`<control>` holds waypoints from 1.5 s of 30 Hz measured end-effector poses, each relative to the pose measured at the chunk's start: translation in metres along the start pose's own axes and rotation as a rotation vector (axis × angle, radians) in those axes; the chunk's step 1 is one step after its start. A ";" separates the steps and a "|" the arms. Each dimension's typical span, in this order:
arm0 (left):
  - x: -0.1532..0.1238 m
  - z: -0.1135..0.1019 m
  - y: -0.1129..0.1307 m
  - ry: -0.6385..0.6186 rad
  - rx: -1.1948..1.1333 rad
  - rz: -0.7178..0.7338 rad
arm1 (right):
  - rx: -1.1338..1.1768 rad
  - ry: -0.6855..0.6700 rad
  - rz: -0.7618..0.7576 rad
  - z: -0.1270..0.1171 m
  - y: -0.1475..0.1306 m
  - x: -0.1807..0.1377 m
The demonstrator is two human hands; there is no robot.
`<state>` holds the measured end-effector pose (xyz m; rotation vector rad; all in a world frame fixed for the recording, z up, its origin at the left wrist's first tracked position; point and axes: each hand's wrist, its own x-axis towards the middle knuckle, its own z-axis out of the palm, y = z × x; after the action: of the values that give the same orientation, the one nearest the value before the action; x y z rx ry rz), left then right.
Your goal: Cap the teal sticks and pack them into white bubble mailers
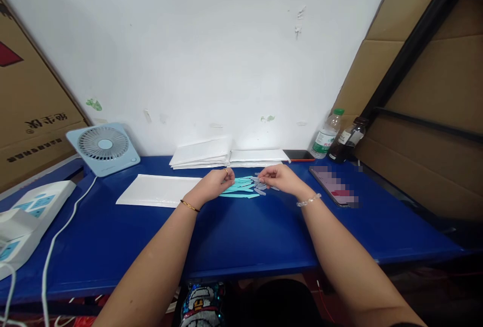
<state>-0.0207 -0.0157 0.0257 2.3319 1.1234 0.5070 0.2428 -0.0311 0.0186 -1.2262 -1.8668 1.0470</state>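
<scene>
Several thin turquoise strips (241,187) lie in a loose pile on the blue table, with small grey-lilac strips (260,186) heaped at their right. My left hand (216,184) is closed in a pinch at the left end of the turquoise strips; what its fingertips hold, if anything, is hidden. Over the grey strips, my right hand (282,178) has thumb and fingers pinched together, and I cannot make out what is between them. A white padded envelope (154,190) lies flat beside my left hand, its right end behind my wrist.
Stacked white envelopes (202,153) lie along the wall, next to a dark phone (299,155). Another phone (332,186) lies right of my right hand. Two bottles (325,137) stand at the back right. A blue fan (103,147) and a corded power strip (35,209) are on the left.
</scene>
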 end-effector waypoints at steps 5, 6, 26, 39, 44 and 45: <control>0.000 0.001 -0.001 -0.004 -0.038 0.007 | 0.000 -0.027 0.003 0.006 -0.006 0.000; 0.000 0.001 0.000 -0.002 -0.041 0.011 | 0.002 -0.036 0.000 0.007 -0.007 -0.001; -0.001 0.014 0.018 -0.073 0.347 0.037 | -0.511 -0.107 -0.028 0.011 0.005 0.002; -0.002 0.010 0.020 -0.079 0.403 0.088 | -0.223 -0.084 -0.014 0.007 0.002 0.000; -0.002 0.002 0.011 -0.045 0.225 0.087 | 0.248 0.057 0.023 0.006 -0.006 0.001; -0.002 0.000 0.009 -0.037 0.184 0.085 | 0.298 0.073 0.012 0.006 -0.006 0.001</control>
<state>-0.0160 -0.0222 0.0304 2.5452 1.0984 0.4039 0.2350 -0.0336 0.0216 -1.0859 -1.5821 1.2203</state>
